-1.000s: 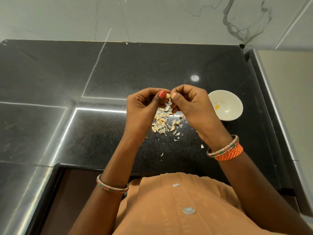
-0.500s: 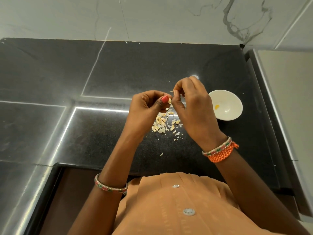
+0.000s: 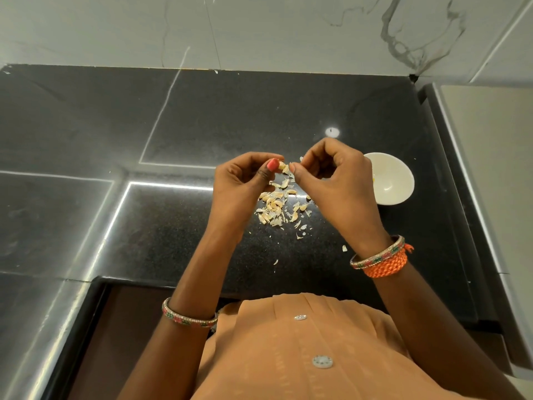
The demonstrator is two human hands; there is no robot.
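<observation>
You are holding both hands up over the black granite countertop (image 3: pixel 202 125), close together, with the fingertips almost meeting. Your left hand (image 3: pixel 239 192) is pinching a small garlic clove (image 3: pixel 280 166) between the thumb, the one with the red-painted nail, and the curled fingers. Your right hand (image 3: pixel 340 186) is curling its thumb and forefinger onto a thin flap of papery skin (image 3: pixel 286 169) that is sticking out from the clove's end, so both hands are closed on the same clove, well above the surface. Directly beneath them a loose pile of cloves and peelings (image 3: pixel 274 206) is lying on the counter, with a few stray flakes trailing towards you. A white bowl (image 3: pixel 398 174) is sitting just to the right of the pile, partly hidden behind your right hand, and something small and yellow is showing inside it. You are wearing a patterned bangle (image 3: pixel 189 316) on the left wrist, and another with an orange thread band (image 3: pixel 386 265) on the right.
</observation>
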